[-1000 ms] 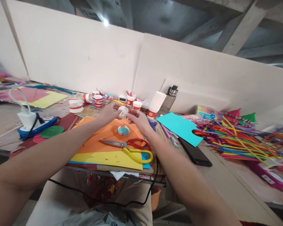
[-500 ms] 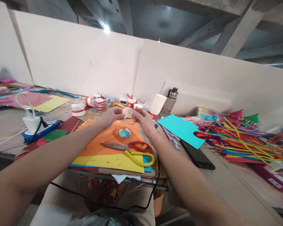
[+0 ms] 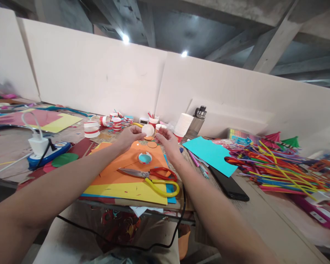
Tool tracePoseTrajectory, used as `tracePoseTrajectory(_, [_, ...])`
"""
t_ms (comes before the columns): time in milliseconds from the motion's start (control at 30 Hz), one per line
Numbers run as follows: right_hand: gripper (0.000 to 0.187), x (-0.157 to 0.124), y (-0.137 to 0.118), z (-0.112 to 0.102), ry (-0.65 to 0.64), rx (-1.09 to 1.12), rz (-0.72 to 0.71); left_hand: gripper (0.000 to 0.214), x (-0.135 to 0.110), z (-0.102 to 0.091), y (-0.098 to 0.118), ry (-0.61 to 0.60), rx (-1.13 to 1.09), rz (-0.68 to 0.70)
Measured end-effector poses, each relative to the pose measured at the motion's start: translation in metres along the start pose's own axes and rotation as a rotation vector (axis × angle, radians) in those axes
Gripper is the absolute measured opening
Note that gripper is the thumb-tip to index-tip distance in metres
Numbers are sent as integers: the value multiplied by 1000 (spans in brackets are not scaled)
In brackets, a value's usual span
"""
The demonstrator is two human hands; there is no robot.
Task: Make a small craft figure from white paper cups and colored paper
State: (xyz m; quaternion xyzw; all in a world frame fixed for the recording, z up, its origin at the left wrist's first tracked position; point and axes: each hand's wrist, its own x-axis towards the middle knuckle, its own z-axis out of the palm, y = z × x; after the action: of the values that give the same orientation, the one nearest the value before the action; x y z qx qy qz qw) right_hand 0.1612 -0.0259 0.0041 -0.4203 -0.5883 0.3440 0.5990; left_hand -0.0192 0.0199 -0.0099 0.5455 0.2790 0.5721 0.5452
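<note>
Between my two hands, above the far edge of the orange paper (image 3: 118, 167), is a short cut piece of white paper cup (image 3: 147, 130), its pale round face turned toward me. My left hand (image 3: 132, 137) pinches it at the left rim with thumb and fingers. The fingertips of my right hand (image 3: 166, 138) are closed at its right edge. Nearer to me, a cup ring with a blue inside (image 3: 145, 158) lies on the orange sheet. Scissors (image 3: 151, 178) with one red and one yellow handle rest in front of it, blades pointing left.
Behind my hands stand a tall stack of paper cups (image 3: 183, 124), a grey bottle (image 3: 197, 123) and several red-striped cup pieces (image 3: 91, 129). A turquoise sheet (image 3: 210, 154) overlaps a black phone (image 3: 229, 183) at right, beside many pipe cleaners (image 3: 277, 168). A blue power strip (image 3: 49, 154) sits left.
The cup piece has tilted between my fingers, so a flat white round face shows instead of its hollow inside. My hands have barely shifted; the view has tipped slightly upward.
</note>
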Motion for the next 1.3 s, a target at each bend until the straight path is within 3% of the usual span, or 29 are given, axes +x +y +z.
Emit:
tracePoseTrajectory(167, [45, 4, 6, -2, 11, 63, 5, 19, 5, -4, 1, 5, -278, -225])
tracePoseTrajectory(433, [44, 1, 5, -3, -7, 7, 16, 5, 6, -6, 3, 30, -358, -302])
tracePoseTrajectory(567, [41, -2, 2, -1, -11, -79, -23, 22, 0, 0, 2, -9, -261, -233])
tracePoseTrajectory(700, [41, -4, -1, 2, -12, -185, -82, 39, -5, 6, 0, -46, -62, -61])
tracePoseTrajectory(933, [40, -9, -4, 6, 18, -342, -190, 36, -6, 6, -3, -144, 175, 91])
tracePoseTrajectory(1100, [37, -11, -3, 5, 2, -456, -302, 33, -4, 3, -3, -186, 222, 134])
tracePoseTrajectory(1300, [36, -12, -4, 5, -34, -478, -352, 35, -7, 4, 3, -301, 196, 61])
